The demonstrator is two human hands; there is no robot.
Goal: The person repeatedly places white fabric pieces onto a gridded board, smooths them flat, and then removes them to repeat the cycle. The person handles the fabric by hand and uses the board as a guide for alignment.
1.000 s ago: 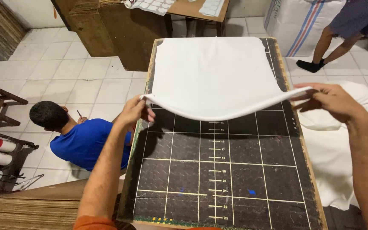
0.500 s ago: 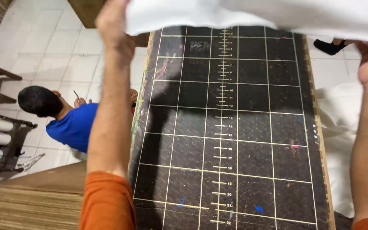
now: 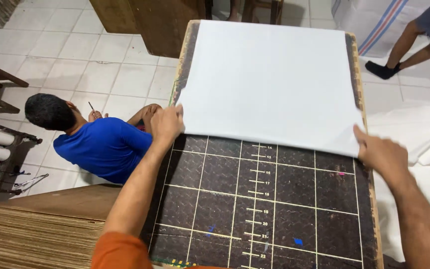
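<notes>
Nearest the camera, a stack of brown boards [image 3: 31,234] lay at the lower left, beside the dark gridded worktop [image 3: 255,209] with its ruled centre scale. The left hand [image 3: 166,123] pinched the near left corner of the white fabric sheet [image 3: 269,82], fingers closed on its edge at the worktop's left side. The right hand [image 3: 381,154] gripped the near right corner, fingers curled on the cloth. Half a second earlier the sheet was held up in the air; now it lay flat and smooth over the far half of the worktop, so the spreading looked nearly done. Left of the worktop a person in a blue shirt [image 3: 100,144] sat on the tiled floor [image 3: 75,60]. Farther off, another person's legs [image 3: 404,50] stood by a striped sack [image 3: 374,20].
</notes>
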